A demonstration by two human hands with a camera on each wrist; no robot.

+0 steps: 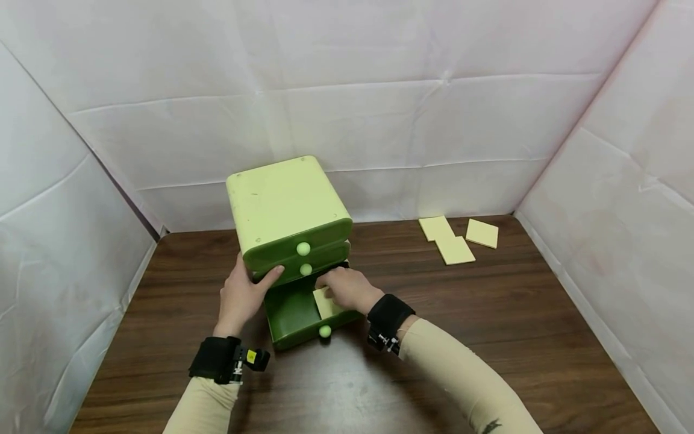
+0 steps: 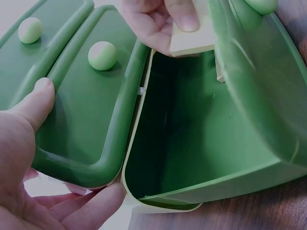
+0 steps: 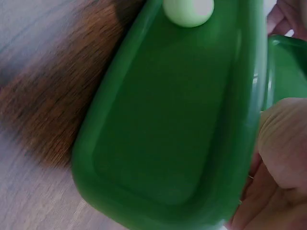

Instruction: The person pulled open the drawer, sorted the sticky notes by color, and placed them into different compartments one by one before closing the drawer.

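A light green cabinet [image 1: 282,202] with three dark green drawers stands on the wooden table [image 1: 488,313]. Its bottom drawer [image 1: 290,313] is pulled out. My left hand [image 1: 241,295] grips the cabinet's left side, thumb [image 2: 36,103] pressed on the middle drawer front [image 2: 84,110]. My right hand [image 1: 347,289] pinches a pale yellow pad of notes [image 1: 325,302] inside the pulled-out drawer; in the left wrist view its fingers [image 2: 184,19] hold the pad [image 2: 192,43] over the drawer's bare inside [image 2: 192,134]. The right wrist view shows the drawer front [image 3: 168,120] and its knob [image 3: 188,9].
Three more pale yellow pads [image 1: 455,238] lie at the table's far right. White sheeted walls [image 1: 434,108] close in the table at the back and both sides. The top two drawers are pushed in, each with a pale round knob [image 1: 303,248].
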